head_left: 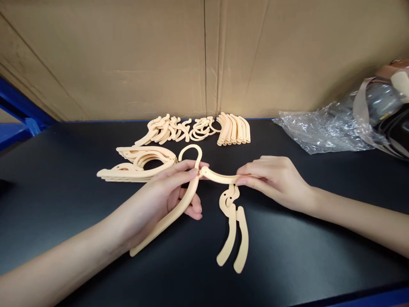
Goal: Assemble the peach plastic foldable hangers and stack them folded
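A cream plastic folding hanger (179, 209) hangs between both hands above the black table (64, 179). My left hand (166, 196) is closed around its hook end and long left arm. My right hand (275, 179) pinches the short right arm (220, 176) of the same hanger near the joint. Two loose hanger arms (234, 230), joined at their top, lie on the table just below my right hand's fingertips. A flat stack of assembled hangers (137, 164) rests behind my left hand.
Piles of cream hanger parts (198, 128) line the back of the table, with curved arms (233, 130) to their right. A crumpled clear plastic bag (322, 128) and a taped dark object (383, 106) sit at the right. A cardboard wall (191, 59) stands behind.
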Demonstrator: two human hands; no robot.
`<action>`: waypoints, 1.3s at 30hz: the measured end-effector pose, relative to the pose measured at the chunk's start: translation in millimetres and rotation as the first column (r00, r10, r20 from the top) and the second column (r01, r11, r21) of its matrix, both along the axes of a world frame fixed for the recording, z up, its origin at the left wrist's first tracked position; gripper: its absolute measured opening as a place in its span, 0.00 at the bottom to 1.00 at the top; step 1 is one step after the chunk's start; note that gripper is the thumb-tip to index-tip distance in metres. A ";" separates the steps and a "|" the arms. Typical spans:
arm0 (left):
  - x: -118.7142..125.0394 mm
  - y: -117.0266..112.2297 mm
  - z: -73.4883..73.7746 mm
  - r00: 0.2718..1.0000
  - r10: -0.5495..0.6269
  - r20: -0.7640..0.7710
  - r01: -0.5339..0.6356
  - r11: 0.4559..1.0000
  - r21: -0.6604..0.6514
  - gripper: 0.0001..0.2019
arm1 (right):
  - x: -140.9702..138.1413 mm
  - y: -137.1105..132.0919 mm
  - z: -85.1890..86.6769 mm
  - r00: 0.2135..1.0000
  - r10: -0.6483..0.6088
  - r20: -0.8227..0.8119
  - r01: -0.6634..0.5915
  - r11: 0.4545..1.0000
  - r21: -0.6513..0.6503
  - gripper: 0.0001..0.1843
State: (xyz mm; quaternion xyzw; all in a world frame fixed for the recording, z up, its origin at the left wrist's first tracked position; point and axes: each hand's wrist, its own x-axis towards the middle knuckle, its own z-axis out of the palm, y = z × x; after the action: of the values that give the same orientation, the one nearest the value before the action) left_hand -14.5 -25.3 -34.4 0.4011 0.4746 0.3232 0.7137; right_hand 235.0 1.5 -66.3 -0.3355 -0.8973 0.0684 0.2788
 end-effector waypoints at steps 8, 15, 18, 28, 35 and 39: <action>1.7 0.6 2.0 0.999 0.004 -0.034 -0.003 0.999 0.035 0.17 | -5.9 2.9 -0.4 0.986 0.022 0.165 -0.045 0.990 0.136 0.18; 0.1 -2.0 1.0 0.998 -0.053 -0.039 0.053 0.999 0.000 0.21 | -5.6 -0.9 0.7 0.984 0.027 0.177 -0.038 0.997 0.063 0.18; -0.5 -2.9 -0.4 0.994 -0.105 -0.031 0.105 0.995 -0.002 0.24 | -5.0 -2.2 0.7 0.981 0.018 0.195 -0.040 0.993 0.108 0.19; 0.2 -2.2 -0.4 0.985 -0.167 -0.048 0.167 0.986 0.003 0.15 | -4.3 -7.1 3.3 0.979 -0.015 0.202 -0.053 0.943 0.328 0.21; 2.4 -1.5 2.6 0.986 -0.148 -0.074 0.151 0.988 0.039 0.06 | -4.0 -8.9 2.0 0.977 -0.013 0.215 -0.081 0.903 0.423 0.18; 2.3 -2.8 -1.1 0.980 -0.184 -0.077 0.189 0.980 0.066 0.07 | -4.0 -9.9 0.5 0.976 -0.037 0.214 -0.069 0.882 0.467 0.21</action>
State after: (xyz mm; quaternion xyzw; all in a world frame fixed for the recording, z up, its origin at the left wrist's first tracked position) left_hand -12.1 -28.2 -35.5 0.4809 0.4475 0.2577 0.7086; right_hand 231.0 -8.4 -65.8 -0.2557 -0.9145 -0.1864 0.2519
